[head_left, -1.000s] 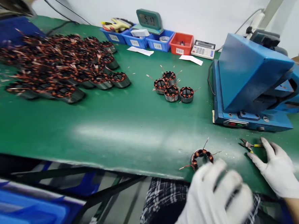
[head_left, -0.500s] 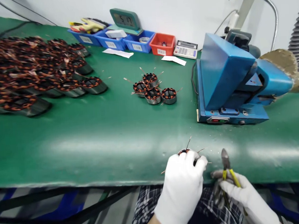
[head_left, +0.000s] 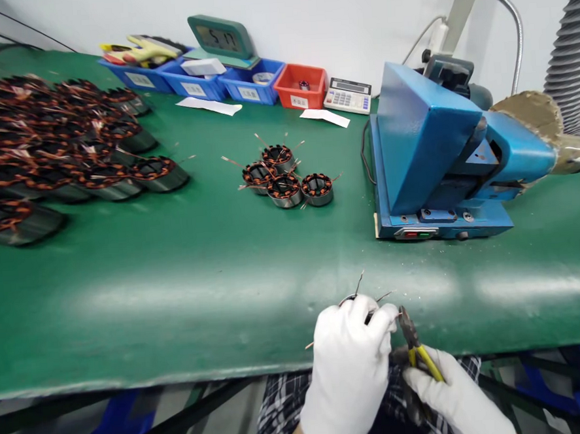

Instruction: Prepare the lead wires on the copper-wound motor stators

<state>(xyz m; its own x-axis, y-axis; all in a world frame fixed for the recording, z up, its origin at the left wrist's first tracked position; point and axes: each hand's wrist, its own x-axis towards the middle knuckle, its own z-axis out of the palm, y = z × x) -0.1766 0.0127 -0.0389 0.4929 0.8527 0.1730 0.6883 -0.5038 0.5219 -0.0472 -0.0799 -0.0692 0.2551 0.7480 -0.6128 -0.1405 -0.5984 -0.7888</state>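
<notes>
My left hand [head_left: 347,370], in a white glove, is closed over a copper-wound stator [head_left: 358,299] at the near edge of the green table [head_left: 215,274]; only its top and a few wire ends show above my fingers. My right hand [head_left: 456,400], also gloved, grips yellow-handled cutters [head_left: 416,347] whose jaws point up beside the stator, close to my left fingers. A group of several wound stators [head_left: 282,181] sits mid-table.
A large heap of wound stators [head_left: 55,153] covers the table's left. A blue machine [head_left: 438,155] stands at the right, with a hose behind. Blue and red bins [head_left: 257,81], a clock [head_left: 219,37], a calculator [head_left: 347,95] and paper slips line the back wall.
My left hand came down onto the stator and closed on it. My right hand picked up the cutters from the table and brought them next to the stator. The view shifted right.
</notes>
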